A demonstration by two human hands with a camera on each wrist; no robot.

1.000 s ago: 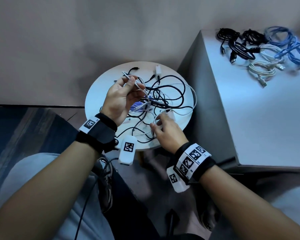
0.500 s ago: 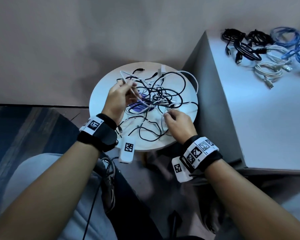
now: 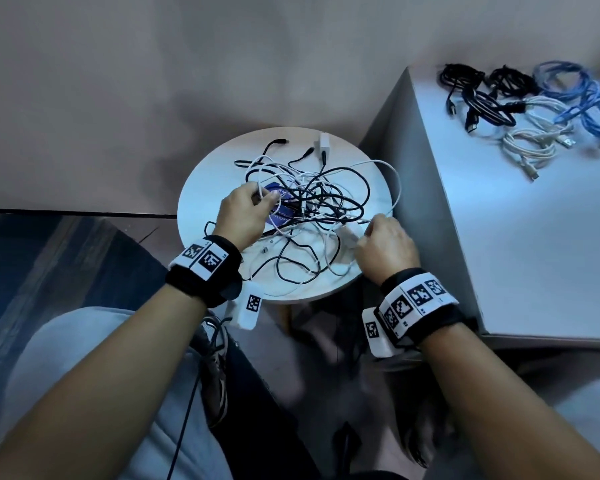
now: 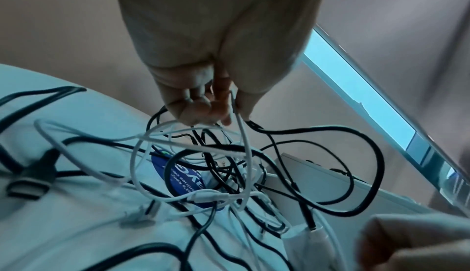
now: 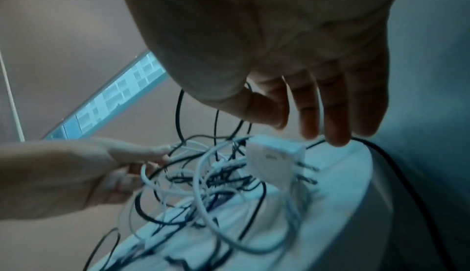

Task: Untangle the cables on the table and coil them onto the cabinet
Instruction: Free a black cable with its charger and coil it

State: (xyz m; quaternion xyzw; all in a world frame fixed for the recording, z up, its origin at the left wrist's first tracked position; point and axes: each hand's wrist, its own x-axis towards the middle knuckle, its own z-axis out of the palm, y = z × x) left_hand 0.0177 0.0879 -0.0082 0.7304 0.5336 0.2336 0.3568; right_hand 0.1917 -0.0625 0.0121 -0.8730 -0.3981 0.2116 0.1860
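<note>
since a bunch of coiled cables (image 3: 520,109) already sit on the cabinet (image 3: 520,237), black, white and blue ones, i'd say it's partway done. the round desk (image 3: 201,188) just beside it has a messy knot of black and white cables (image 3: 312,209) left, so plenty to go. left hand (image 3: 245,216) has its fingers (image 4: 203,108) curled, pinching a white cable (image 4: 244,140) up out of the pile. right hand (image 3: 387,249) hovers at a white charger block (image 5: 274,154) with fingers (image 5: 335,110) straight and a bit apart, not clamped on anything as far as i can see. none of what's left looks coiled.
</note>
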